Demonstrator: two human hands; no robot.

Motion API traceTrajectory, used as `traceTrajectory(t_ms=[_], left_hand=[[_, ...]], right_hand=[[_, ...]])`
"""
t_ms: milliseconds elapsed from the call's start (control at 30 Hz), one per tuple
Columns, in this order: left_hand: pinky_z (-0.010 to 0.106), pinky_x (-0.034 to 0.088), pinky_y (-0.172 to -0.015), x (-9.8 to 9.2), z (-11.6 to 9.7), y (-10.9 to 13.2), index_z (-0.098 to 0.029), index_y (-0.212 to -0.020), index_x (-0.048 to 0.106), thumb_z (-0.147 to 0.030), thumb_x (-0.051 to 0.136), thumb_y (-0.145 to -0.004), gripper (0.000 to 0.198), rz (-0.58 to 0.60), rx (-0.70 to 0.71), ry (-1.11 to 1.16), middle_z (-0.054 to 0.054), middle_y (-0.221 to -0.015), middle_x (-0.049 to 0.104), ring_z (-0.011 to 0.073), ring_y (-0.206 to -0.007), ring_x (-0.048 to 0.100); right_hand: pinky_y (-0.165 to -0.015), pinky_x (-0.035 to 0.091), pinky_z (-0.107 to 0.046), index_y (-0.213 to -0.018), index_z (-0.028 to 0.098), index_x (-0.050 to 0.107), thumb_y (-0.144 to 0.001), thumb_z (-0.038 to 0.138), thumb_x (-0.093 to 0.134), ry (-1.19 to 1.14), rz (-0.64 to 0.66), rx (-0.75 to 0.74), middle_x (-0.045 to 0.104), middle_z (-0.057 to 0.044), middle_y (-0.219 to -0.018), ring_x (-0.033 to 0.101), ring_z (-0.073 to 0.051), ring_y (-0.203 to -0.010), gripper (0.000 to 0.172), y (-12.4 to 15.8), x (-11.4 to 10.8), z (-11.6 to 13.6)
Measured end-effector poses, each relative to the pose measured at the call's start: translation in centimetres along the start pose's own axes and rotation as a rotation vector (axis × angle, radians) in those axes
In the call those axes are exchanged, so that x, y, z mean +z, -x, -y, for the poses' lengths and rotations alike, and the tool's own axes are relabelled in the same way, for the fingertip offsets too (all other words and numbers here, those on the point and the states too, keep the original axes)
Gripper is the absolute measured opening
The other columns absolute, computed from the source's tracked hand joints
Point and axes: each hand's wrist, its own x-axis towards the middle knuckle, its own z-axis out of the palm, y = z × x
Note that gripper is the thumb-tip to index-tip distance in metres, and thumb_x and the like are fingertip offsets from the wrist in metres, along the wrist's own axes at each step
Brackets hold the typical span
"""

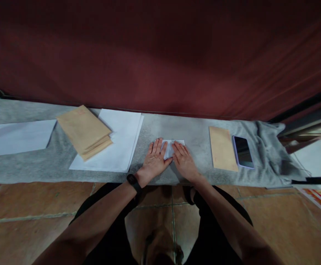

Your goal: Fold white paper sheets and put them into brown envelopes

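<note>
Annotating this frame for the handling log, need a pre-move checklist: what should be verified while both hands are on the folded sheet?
1. Left hand and right hand flat, palms down, on the folded white paper: ok.
2. Paper lies wholly on the grey cloth, not over the near edge: ok.
3. Fold edges lined up: cannot tell, the hands cover most of it.
4. Single brown envelope lies to the right, apart from the right hand: ok.
5. Envelope flap open or shut: cannot tell.
6. Phone lies beside the envelope, away from both hands: ok.
</note>
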Motion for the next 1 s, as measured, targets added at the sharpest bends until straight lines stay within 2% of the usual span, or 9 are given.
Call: traceTrajectory(t_ms=[133,300,467,733,1000], left_hand=[[0.052,0.018,-0.131,0.0,0.3,0.0,-0.009,-0.162,0.034,-0.056,0.045,-0.103,0.076,0.006,0.031,0.003,0.021,-0.172,0.023,0.0344,-0.161,0.02],[0.05,0.018,-0.131,0.0,1.0,0.1,-0.012,-0.162,0.036,-0.059,0.043,-0.104,0.075,0.011,0.059,-0.009,0.02,-0.172,0.023,0.0334,-0.161,0.02],[0.049,0.018,-0.131,-0.3,1.6,0.3,-0.015,-0.163,0.035,-0.06,0.043,-0.104,0.076,0.022,0.045,-0.018,0.017,-0.172,0.024,0.0312,-0.161,0.02],[0.049,0.019,-0.131,-0.5,2.5,0.4,-0.007,-0.163,0.032,-0.061,0.037,-0.104,0.08,0.023,0.01,-0.017,0.019,-0.171,0.027,0.0309,-0.161,0.022],[0.051,0.018,-0.131,-0.4,3.2,0.5,-0.006,-0.162,0.032,-0.059,0.035,-0.105,0.079,0.03,-0.005,-0.046,0.019,-0.17,0.03,0.0315,-0.161,0.023]], right_hand=[[-0.13,0.025,-0.048,-0.159,0.012,0.043,-0.109,0.031,0.034,0.044,0.018,0.018,0.038,-0.013,-0.168,0.033,-0.025,-0.157,0.054,0.1,0.2,0.3],[-0.13,0.023,-0.048,-0.161,0.013,0.039,-0.11,0.035,0.037,0.112,-0.023,0.047,0.035,-0.012,-0.169,0.03,-0.026,-0.158,0.056,0.3,0.3,0.0],[-0.129,0.023,-0.048,-0.162,0.011,0.038,-0.11,0.04,0.038,0.143,-0.029,0.089,0.036,-0.014,-0.169,0.033,-0.028,-0.157,0.06,0.5,0.1,-0.2],[-0.129,0.023,-0.05,-0.164,0.011,0.034,-0.11,0.042,0.033,0.131,-0.018,0.135,0.034,-0.014,-0.169,0.033,-0.029,-0.157,0.062,0.6,-0.1,-0.6],[-0.129,0.022,-0.05,-0.162,0.005,0.036,-0.11,0.046,0.034,0.154,-0.019,0.165,0.034,-0.016,-0.169,0.034,-0.031,-0.156,0.065,0.7,-0.2,-0.8]])
